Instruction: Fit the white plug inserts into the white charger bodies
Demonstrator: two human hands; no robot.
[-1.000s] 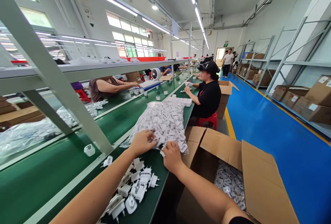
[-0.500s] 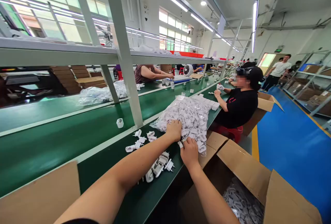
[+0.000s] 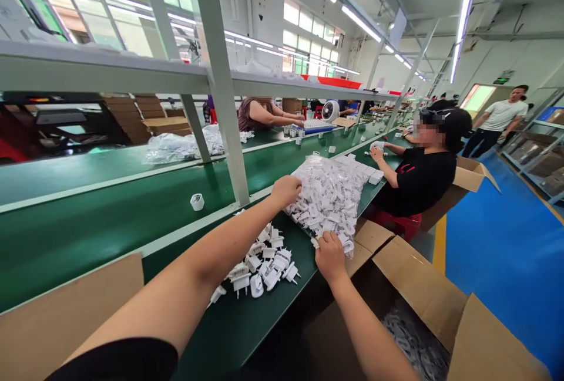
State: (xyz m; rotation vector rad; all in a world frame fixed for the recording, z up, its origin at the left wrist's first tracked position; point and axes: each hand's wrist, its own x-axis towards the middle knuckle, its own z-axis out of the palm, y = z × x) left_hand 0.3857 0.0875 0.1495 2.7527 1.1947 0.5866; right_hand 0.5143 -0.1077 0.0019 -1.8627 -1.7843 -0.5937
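Observation:
A clear plastic bag (image 3: pixel 328 196) full of white plug housings lies on the green bench. My left hand (image 3: pixel 286 191) is closed on the bag's far left edge, its fingertips partly hidden. Lower down, my right hand (image 3: pixel 331 255) pinches the near edge of the same bag. Beneath my left forearm, a heap of loose white plug housings (image 3: pixel 269 263), some with pins showing, is spread over the bench top (image 3: pixel 247 334). A single white housing (image 3: pixel 197 202) stands apart on the green conveyor belt.
An open cardboard box (image 3: pixel 423 275) with grey-white parts in a bag stands below the bench at right. A co-worker (image 3: pixel 423 169) sits beyond the bag. A metal post (image 3: pixel 229 105) rises by the belt; a cardboard sheet (image 3: pixel 74 310) lies at left.
More loose plug housings lie on the bench beside the bag. My left hand has moved up and left with the bag's edge; my right hand has shifted slightly right. The view has turned.

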